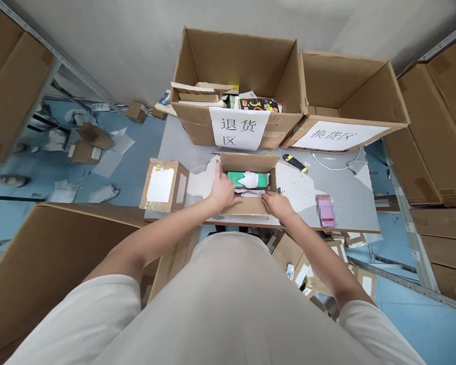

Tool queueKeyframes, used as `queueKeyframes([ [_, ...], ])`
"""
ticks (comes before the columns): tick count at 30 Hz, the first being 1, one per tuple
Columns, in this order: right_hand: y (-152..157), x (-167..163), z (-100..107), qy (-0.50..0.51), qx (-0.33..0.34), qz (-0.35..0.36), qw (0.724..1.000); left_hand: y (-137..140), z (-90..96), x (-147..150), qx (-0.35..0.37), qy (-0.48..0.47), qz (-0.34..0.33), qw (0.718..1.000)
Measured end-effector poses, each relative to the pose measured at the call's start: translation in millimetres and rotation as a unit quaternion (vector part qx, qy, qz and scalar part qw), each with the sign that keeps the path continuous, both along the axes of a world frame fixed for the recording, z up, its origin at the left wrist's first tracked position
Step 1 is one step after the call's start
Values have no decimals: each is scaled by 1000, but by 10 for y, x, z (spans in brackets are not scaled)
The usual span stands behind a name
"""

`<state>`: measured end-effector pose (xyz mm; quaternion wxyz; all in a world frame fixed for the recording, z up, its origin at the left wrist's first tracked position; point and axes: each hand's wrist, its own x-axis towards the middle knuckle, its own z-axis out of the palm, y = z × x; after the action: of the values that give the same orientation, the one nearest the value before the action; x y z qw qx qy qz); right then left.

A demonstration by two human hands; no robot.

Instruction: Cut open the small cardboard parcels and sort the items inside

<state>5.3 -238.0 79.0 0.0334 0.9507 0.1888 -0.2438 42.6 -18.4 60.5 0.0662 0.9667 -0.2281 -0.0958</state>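
Near the front edge of the gray table, a small open box stood between a person's two hands. Inside it sat a green box with crumpled white paper on it. The left hand was at the small box's left side, its thumb and pointing finger spread wide apart. The right hand was at the front right corner, fingers bent; nobody could tell if it pinched the cardboard.

The front flap came close to the table's edge, so a big tug toward the person could have pulled everything off. Pushing too hard might have ripped the flap. If the small box tipped, the loose paper might have dropped out.

Behind it, to the right, lay a black and yellow cutter. A careless reach could have nicked a finger, if its blade was out; that was too small to see. A bump from the left arm might have knocked down the closed box beside it. Farther right, a blurry pink thing lay near the edge, where a swinging arm could have brushed it off.
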Motion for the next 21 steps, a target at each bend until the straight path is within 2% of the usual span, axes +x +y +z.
queueKeyframes([
  [4,-93,-28,-61,-8,21,-6,1000,342,-143,-214,26,13,88,996],
  [10,-96,128,-123,8,37,11,999,391,-462,-287,-29,54,125,990],
  [16,321,610,-22,9,84,128,988,393,-477,-283,-50,61,131,988],
  [18,482,759,-26,7,65,105,992,392,-472,-285,-57,60,134,987],
  [21,590,868,-123,13,-12,7,1000,387,-471,-293,-67,56,137,987],
])
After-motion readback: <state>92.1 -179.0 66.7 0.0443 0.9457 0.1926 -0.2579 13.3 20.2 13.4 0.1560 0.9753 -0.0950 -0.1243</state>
